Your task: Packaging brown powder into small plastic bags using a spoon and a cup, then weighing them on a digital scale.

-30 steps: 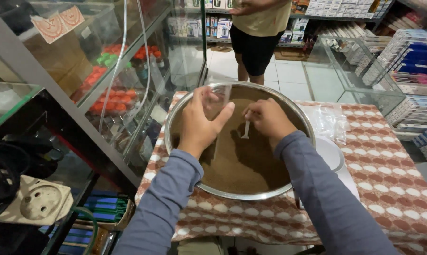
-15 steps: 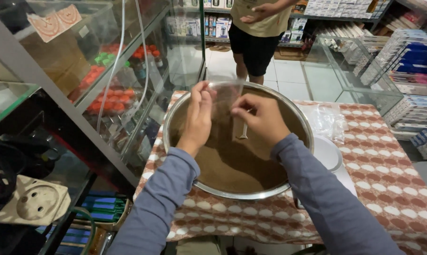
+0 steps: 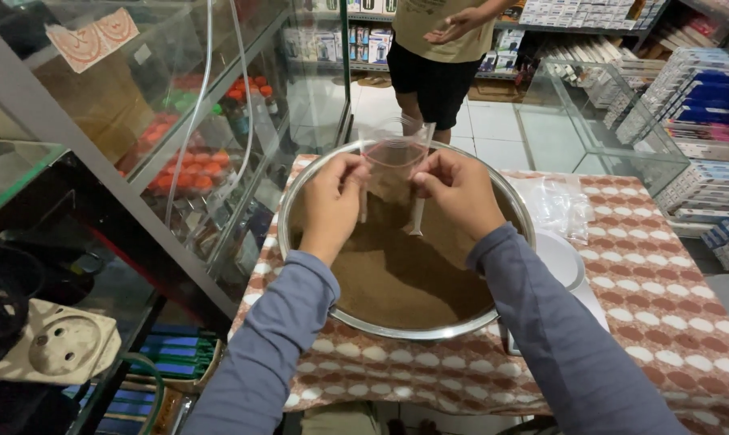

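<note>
- brown powder (image 3: 405,274) fills the wide metal bowl (image 3: 300,201), which sits on the counter (image 3: 670,274) under a red-and-white patterned cloth; everything below is placed against that bowl.
- above the bowl's far half, the left hand (image 3: 330,205) and right hand (image 3: 461,192) hold a small clear plastic bag (image 3: 392,149) by its two edges, mouth upward, with the fingers of each hand pinched narrow on the film.
- the right hand also grips a pale slender scoop or stick (image 3: 417,213) that hangs down toward the powder; its tip looks to sit just over the surface.
- judged from this, the step in hand is opening or holding up the bag over the bowl; the next move seems to call for keeping the mouth spread with the left fingers while the right frees the scoop to dip.
- against the frame half a second ago, both hands sit higher over the bowl and the bag is lifted toward its far rim and stands more upright.
- beyond the bowl's far rim stands another person (image 3: 441,48); to its right lie more clear bags (image 3: 562,205) and a white plate (image 3: 562,258).
</note>
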